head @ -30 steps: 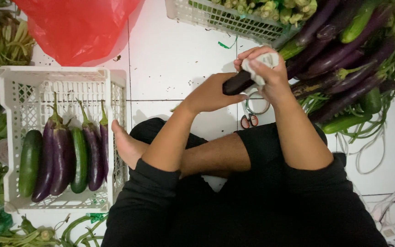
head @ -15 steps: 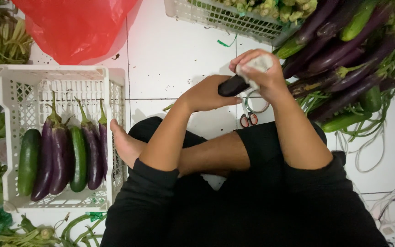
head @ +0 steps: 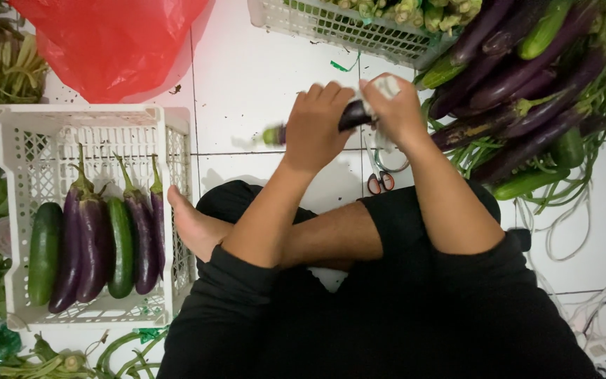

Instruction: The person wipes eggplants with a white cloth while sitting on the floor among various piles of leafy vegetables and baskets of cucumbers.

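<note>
now gripped by both the left hand [head: 320, 126] and right hand [head: 395, 112], one eggplant [head: 353, 114] has swung level; crate [head: 15, 210] holds six vegetables.

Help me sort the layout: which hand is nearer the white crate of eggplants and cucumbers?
Left. The left hand grips the eggplant on the side toward the white crate; the right hand sits beyond it, by the vegetable pile.

red plastic bag [head: 110, 38], white crate [head: 8, 210], scissors [head: 380, 181]

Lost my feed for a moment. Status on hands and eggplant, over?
Left hand gripping the eggplant mid-length. Right hand at its end, pressing a white cloth on it. Scissors on the floor beneath; nothing in the way.
</note>
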